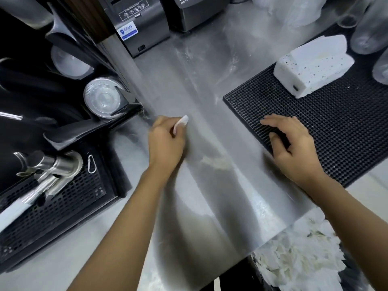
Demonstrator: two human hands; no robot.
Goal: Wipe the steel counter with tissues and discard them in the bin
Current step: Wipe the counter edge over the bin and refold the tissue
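From the head camera: in the left hand (165, 141), curled tight into a fist, a small white tissue (181, 122), pinched between thumb and bent fingers. Sticks out of the top of the fist as a short folded strip, long axis running from near-left to far-right, free end pointing away from the body. Held low at the left side of the steel counter (210, 91), near the black lid holder (117, 106); contact with the steel too blurred to tell.

Over on the right, the right hand (294, 148) loose and flat, fingers spread and lightly bent, gripping nothing, resting on the near left corner of the black rubber mat (336, 127). Farther back on that mat, a white speckled block (310, 66). Below the counter's near edge, at lower right, the bin (354, 276), heaped with crumpled used tissues (298, 255).
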